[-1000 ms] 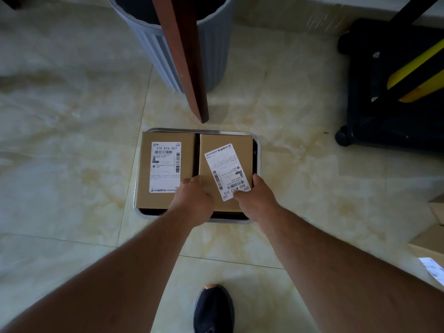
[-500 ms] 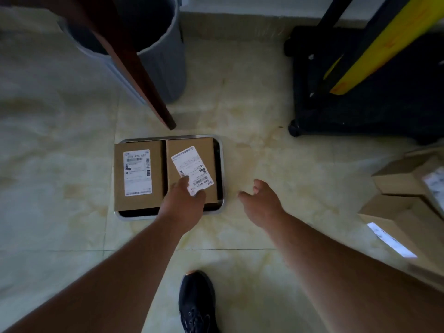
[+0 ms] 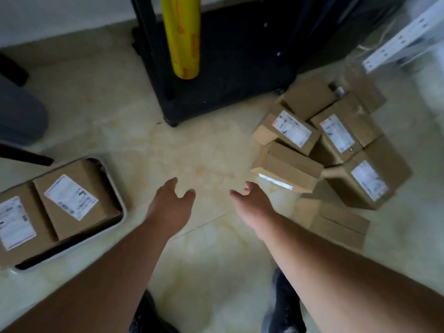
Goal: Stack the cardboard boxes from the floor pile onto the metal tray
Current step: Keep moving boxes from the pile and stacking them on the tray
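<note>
While viewed from the head camera: both bare hands extended over open floor, empty. Left hand (image 3: pixel 171 205): fingers spread and relaxed, thumb apart from the fingers, holding nothing, above the pale marbled tile floor (image 3: pixel 197 145). Right hand (image 3: pixel 252 202): fingers likewise loose and parted, holding nothing, just short of the nearest box in the pile, not touching it.

Rectangular metal tray with rounded corners (image 3: pixel 120 203): at lower left, flat on the floor, well apart from both hands. Loaded with two brown cardboard boxes side by side and touching, each bearing a white shipping label on top: left tray box (image 3: pixel 14 236), partly cut off by the frame edge, and right tray box (image 3: pixel 79 200).

Floor pile of brown cardboard boxes (image 3: pixel 336 145): at right, heaped loosely at mixed angles, several with white labels facing up. Nearest tilted box (image 3: pixel 286 167): leaning on the pile, label strip on its lower edge, just beside the right hand's fingertips. Flat box (image 3: pixel 334 222): on the floor below it, near the right forearm.

Black wheeled cart (image 3: pixel 216 68): at top centre, carrying an upright yellow roll of film (image 3: pixel 183 37). Dark shoes at bottom edge, blurred: left shoe (image 3: pixel 146 316), right shoe (image 3: pixel 283 306).
</note>
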The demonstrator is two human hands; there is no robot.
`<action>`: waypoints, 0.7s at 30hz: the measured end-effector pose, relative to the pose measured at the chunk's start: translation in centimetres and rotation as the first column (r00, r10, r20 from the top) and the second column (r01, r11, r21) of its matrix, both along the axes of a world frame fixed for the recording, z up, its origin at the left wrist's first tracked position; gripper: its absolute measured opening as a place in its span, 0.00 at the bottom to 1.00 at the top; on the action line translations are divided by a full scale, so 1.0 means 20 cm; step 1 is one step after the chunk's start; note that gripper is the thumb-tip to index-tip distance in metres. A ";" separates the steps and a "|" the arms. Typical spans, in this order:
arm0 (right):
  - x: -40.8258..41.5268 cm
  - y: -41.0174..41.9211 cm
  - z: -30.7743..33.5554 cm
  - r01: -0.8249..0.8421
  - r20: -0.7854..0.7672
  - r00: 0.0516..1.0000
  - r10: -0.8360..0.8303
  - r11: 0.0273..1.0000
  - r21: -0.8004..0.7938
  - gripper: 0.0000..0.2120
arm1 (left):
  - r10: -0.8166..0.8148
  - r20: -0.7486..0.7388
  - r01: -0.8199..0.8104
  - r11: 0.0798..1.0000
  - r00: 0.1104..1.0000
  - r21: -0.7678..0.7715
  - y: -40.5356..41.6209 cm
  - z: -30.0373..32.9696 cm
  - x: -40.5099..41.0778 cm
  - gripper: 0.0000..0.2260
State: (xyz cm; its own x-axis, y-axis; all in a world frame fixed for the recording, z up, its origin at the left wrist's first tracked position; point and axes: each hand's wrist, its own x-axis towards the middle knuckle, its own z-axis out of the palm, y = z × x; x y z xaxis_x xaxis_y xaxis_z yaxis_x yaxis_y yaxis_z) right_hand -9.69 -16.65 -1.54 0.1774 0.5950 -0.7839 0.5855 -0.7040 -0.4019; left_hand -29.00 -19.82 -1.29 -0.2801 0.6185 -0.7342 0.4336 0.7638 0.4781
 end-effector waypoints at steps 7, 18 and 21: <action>0.72 -0.06 0.01 0.157 0.045 0.987 -0.156 0.987 -0.025 0.33 | -0.202 0.049 0.203 0.979 0.978 -0.009 0.10 -0.04 0.74 0.32; 1.65 -0.19 -0.16 0.351 0.172 0.926 -0.335 0.934 -0.070 0.31 | -0.341 0.108 0.352 0.930 0.934 -0.108 0.06 -0.23 1.68 0.31; 1.84 -0.22 -0.22 0.393 0.281 0.888 -0.363 0.918 -0.055 0.29 | -0.352 0.134 0.368 0.920 0.927 -0.134 0.07 -0.31 1.85 0.31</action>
